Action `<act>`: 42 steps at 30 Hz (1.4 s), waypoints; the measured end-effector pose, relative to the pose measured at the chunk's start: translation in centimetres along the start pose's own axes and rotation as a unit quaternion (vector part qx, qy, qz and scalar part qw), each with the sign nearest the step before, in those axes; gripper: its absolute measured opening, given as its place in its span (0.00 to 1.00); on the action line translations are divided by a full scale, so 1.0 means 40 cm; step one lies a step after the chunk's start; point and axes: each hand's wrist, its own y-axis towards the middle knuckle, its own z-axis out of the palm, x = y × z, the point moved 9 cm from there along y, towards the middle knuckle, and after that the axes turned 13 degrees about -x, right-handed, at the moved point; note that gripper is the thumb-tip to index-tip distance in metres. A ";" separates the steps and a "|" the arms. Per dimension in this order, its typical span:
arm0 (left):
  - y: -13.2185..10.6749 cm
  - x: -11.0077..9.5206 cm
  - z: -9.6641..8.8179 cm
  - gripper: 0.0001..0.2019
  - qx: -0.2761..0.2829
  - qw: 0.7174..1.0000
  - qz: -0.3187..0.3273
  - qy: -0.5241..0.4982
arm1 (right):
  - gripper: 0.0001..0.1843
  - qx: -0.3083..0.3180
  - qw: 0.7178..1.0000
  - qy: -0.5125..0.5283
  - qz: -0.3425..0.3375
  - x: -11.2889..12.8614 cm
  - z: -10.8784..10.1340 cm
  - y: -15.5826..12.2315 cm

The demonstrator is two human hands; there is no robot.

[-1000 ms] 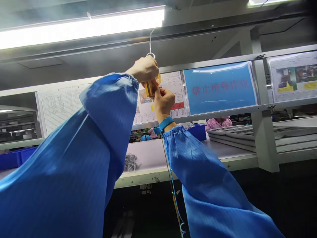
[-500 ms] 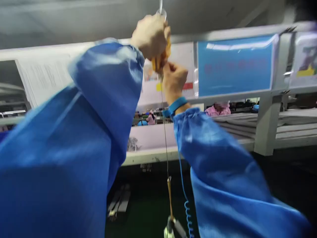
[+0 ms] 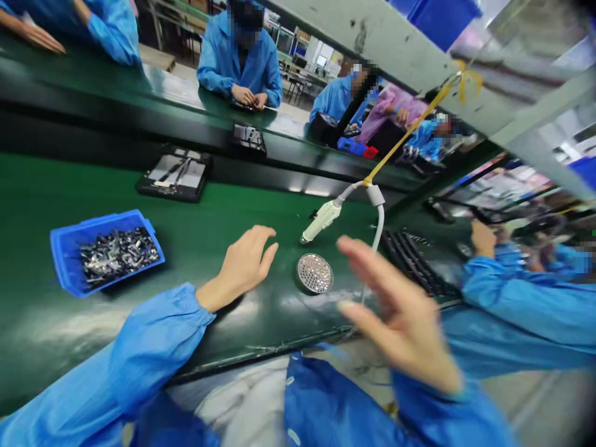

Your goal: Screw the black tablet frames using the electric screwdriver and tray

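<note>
From the head camera, both arms have come down from the overhead hook they were working at a second ago, and the view now looks down on the green conveyor belt [image 3: 195, 217]. The left hand [image 3: 244, 267] hovers open and empty over the belt's near edge, fingers loosely together. The right hand [image 3: 395, 316] is also open and holds nothing, its fingers spread (it is blurred with motion). Between them lies a round perforated metal disc [image 3: 315, 273], touched by neither hand. Just above it an electric screwdriver [image 3: 321, 221] dangles tip-down from a yellow cord [image 3: 405, 133] that runs up to the frame, so the hanging work overhead looks finished and the tool hangs free. A blue bin [image 3: 65, 273] of small metal parts sits towards the belt's left, and a black tray [image 3: 174, 177] rests at the far edge. Co-workers in blue coats [image 3: 239, 56] sit across the line, and another's hand [image 3: 482, 239] works at the right.
</note>
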 end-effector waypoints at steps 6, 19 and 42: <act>-0.192 0.099 0.126 0.11 0.098 0.994 -0.050 -0.027 | 0.47 -0.075 0.978 -0.084 0.177 -0.381 0.184 -0.129; -0.151 0.035 0.219 0.15 0.142 0.986 -0.045 -0.077 | 0.50 0.024 0.995 -0.083 0.043 -0.380 0.308 -0.216; -0.141 0.050 0.227 0.13 0.142 0.972 -0.109 -0.152 | 0.46 0.192 0.954 -0.111 -0.203 -0.163 0.285 -0.288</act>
